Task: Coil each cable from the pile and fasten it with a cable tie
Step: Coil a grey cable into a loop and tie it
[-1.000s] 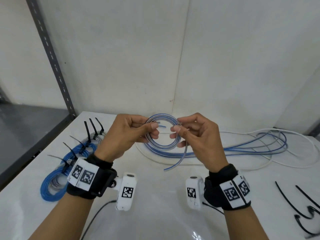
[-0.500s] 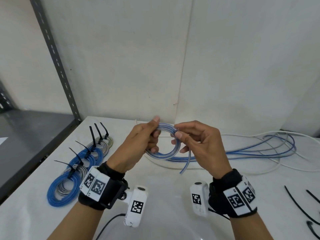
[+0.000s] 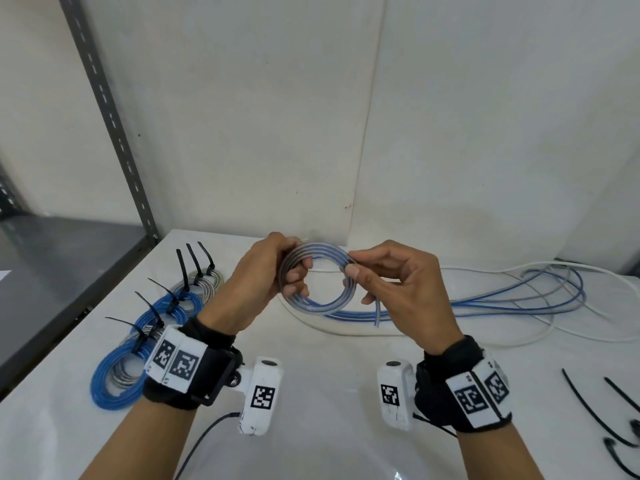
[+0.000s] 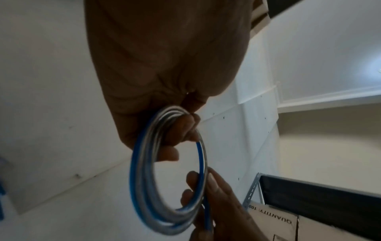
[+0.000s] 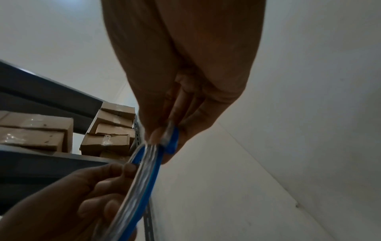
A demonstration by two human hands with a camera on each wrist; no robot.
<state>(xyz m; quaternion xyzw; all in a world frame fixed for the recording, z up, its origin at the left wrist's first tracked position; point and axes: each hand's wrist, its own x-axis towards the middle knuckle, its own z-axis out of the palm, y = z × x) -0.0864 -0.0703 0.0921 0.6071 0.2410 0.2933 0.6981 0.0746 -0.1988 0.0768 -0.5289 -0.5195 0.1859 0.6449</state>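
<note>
Coil (image 3: 317, 282) of blue and clear-grey cable, held up above the white tabletop (image 3: 329, 393), between both hands, near the back wall.

Far left: grey metal shelf (image 3: 62, 258) beside the tabletop, slotted upright (image 3: 107, 116) rising from its corner. On the tabletop's left side, a row of finished coils (image 3: 152, 323), blue and grey, each bound with a black cable tie, tie tails sticking up.

Left hand (image 3: 263, 285): fingers curled round the coil's left side, gripping all the loops together; wrist view shows the fingertips (image 4: 177, 130) passing through the ring.

Right hand (image 3: 398, 289): thumb and forefinger pinching the coil's right side; other fingers loosely bent. A short free end (image 3: 378, 311) of the cable hangs down below this hand. Right wrist view shows the loops squeezed flat between thumb and fingers (image 5: 163, 135).

Behind and to the right: pile of loose cables (image 3: 519, 299), blue, grey and white, lying in long loops across the tabletop towards the right edge.

Near right corner: loose black cable ties (image 3: 595, 414) lying flat on the tabletop.
</note>
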